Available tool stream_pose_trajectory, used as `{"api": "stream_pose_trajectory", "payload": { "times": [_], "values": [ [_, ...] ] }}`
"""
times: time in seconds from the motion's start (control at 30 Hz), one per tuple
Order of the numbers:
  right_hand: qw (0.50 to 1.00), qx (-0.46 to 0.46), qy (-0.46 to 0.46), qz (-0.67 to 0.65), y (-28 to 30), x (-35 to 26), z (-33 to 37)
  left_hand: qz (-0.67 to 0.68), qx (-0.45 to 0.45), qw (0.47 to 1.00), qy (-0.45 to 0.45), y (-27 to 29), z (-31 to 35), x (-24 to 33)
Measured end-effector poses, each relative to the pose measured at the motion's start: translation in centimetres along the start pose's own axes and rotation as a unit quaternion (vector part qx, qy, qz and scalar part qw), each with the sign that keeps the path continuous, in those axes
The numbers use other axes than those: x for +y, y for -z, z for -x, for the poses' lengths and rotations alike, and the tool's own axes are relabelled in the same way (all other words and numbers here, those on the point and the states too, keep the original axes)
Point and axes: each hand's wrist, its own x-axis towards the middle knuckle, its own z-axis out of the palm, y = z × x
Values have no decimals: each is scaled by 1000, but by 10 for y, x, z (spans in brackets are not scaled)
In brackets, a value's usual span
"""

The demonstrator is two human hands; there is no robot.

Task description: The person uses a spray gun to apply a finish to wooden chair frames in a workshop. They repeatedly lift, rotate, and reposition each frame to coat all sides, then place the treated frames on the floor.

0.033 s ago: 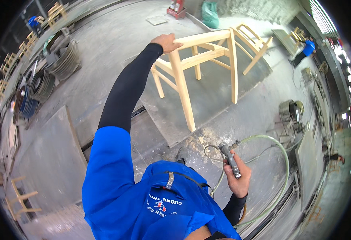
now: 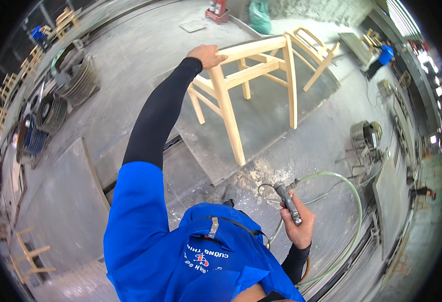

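Gripping the top rail of the pale wooden chair frame (image 2: 253, 80) standing on the grey floor mat (image 2: 261, 126), I am keeping my left hand (image 2: 207, 55) fingers clamped there and my right hand (image 2: 297, 224) fingers wrapped tight around the air tool (image 2: 287, 202), its green hose (image 2: 352, 201) trailing clear.

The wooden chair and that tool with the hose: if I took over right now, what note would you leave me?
Left hand: gripping the top rail of the unfinished wooden chair frame, arm stretched out.
Right hand: holding a metal air tool low at the side, away from the chair; its pale green hose loops over the concrete floor.
Chair frame stands upright on a grey floor panel, bare wood, no seat. A second chair frame stands behind it.
Done: chair steadied. Left: the tool is not yet on the wood.
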Motion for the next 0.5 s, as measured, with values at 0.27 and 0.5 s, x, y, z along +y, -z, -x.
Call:
{"api": "stream_pose_trajectory", "payload": {
  "times": [0.27,0.5],
  "values": [
    [996,61,-69,-9,-11,17,19,-59,-87,994,-22,-15,-11,55],
    [970,97,218,46,-24,-56,-4,-29,-167,983,-70,-14,-50,95]
  ]
}}
